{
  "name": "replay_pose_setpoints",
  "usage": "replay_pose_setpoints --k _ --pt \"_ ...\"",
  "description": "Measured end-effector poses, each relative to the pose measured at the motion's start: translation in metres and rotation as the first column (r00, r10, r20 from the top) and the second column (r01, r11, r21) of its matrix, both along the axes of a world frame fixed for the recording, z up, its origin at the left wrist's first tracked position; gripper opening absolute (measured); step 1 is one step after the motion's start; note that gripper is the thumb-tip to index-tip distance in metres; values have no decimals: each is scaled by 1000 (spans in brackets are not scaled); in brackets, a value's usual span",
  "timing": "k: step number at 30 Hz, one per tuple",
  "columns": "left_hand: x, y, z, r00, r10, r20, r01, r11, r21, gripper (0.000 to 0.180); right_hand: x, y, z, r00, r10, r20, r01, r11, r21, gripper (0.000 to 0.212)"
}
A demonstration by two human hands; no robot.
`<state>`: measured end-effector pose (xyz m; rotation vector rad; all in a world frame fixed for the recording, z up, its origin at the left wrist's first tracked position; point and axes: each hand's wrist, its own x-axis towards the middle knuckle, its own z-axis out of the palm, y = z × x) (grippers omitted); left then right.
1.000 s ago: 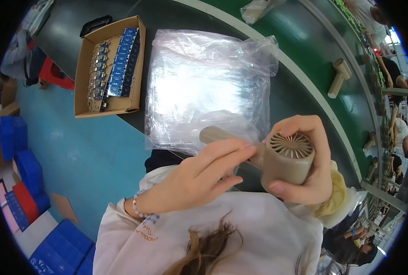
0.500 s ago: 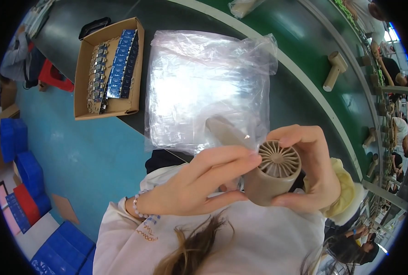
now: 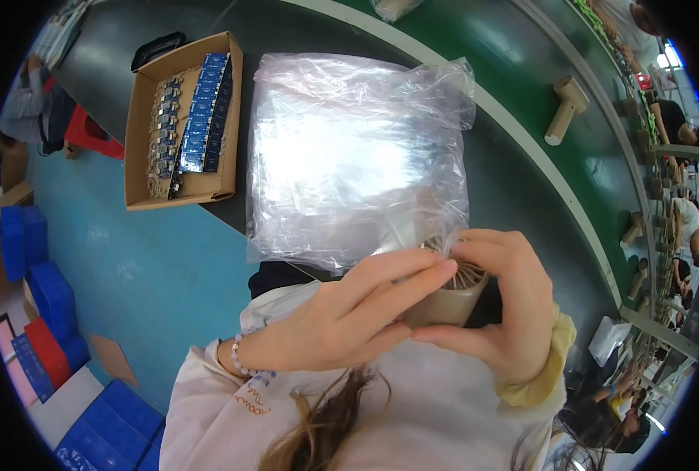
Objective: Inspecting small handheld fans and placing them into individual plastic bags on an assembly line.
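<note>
Close to my chest I hold a beige hair-dryer-shaped device (image 3: 443, 308) with a round grille of radial fins at its end. My left hand (image 3: 330, 318) lies along its left side, fingers closed over the edge of the grille. Round its right side curves my right hand (image 3: 510, 302), thumb low on the body and fingertips at the top of the grille. Thin clear plastic film (image 3: 441, 224) bunches at those fingertips and covers part of the fins. The handle is hidden behind my hand and the film. Just beyond lies a stack of clear plastic bags (image 3: 349, 149).
Left of the bags, a cardboard box (image 3: 225, 177) holds blue circuit boards (image 3: 206, 110). A black tray (image 3: 157, 51) sits behind it. Another beige device (image 3: 567, 110) lies on the green conveyor (image 3: 514, 71). Blue bins (image 3: 51, 294) stand on the floor at left; people work at far right.
The device has tilted and shifted slightly left, its grille partly covered now by film and fingers. My right hand has moved left, closer to my left hand. The handle no longer shows.
</note>
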<state>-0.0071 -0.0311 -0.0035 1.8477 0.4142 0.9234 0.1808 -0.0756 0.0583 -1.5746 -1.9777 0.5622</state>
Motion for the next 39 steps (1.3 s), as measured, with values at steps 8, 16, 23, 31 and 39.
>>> replay_pose_setpoints --k 8,16,23,31,39 --pt "2 2 8 999 38 -38 -39 999 -2 58 -26 2 -5 942 -132 308 101 988 114 75" --pt "-1 15 24 996 80 -34 -87 955 -282 57 -17 26 -9 917 -74 391 35 994 107 82" --pt "-6 41 19 902 -149 406 247 948 -200 86 14 40 -10 925 378 28 -377 926 -38 79" --pt "3 15 34 790 -71 610 179 977 -119 55 28 68 -14 770 522 -368 -519 847 115 74" --pt "-3 11 -36 995 25 -95 2 961 275 29 108 166 -28 636 -150 -757 300 952 63 56"
